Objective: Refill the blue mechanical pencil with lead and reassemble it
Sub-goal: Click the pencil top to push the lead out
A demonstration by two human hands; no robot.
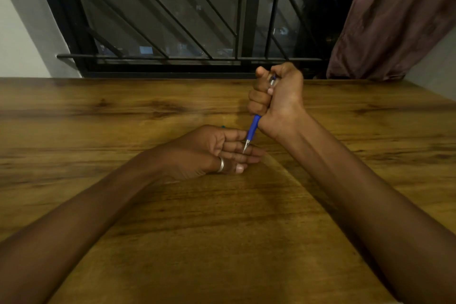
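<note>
Blue mechanical pencil (254, 128) is upright-ish, tilted, metal tip down on my left hand's fingers (243, 153), above the wooden table (123, 111). My right hand (276, 101) is fisted around the barrel, thumb up near the cap end. Left hand (214, 153) lies loosely curled on the table under the tip, holding nothing I can see. Looks like I'm clicking to check lead feed. To do it well: keep the barrel steady, press the cap straight down in short clicks, keep the tip light on the fingers so lead doesn't snap. Ring (221, 165) sits toward me from the tip.
</note>
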